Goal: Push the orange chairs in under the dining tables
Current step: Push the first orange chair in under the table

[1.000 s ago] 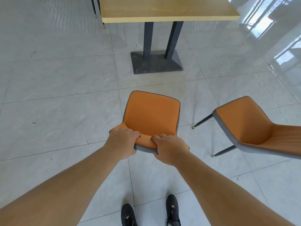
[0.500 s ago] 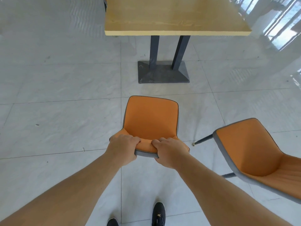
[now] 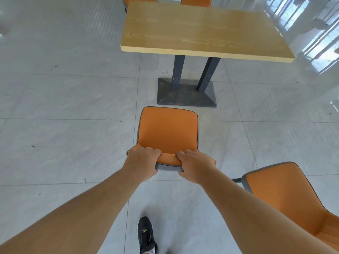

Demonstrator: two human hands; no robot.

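An orange chair (image 3: 167, 130) with a grey shell stands in front of me, its seat facing the wooden dining table (image 3: 201, 30). My left hand (image 3: 142, 163) and my right hand (image 3: 194, 165) both grip the top edge of its backrest, side by side. The seat's front edge lies just short of the table's dark metal base (image 3: 186, 94). A second orange chair (image 3: 289, 197) stands to my right, turned away from the table; my right forearm covers part of it.
Two more orange chairs (image 3: 196, 0) sit tucked at the table's far side. Grey floor tiles (image 3: 64, 107) stretch out on the left. Bright windows reflect on the floor at the far right. One black shoe (image 3: 145, 233) shows below.
The held chair and I have moved forward toward the table; the table now fills more of the view. The second chair has dropped back to my lower right.
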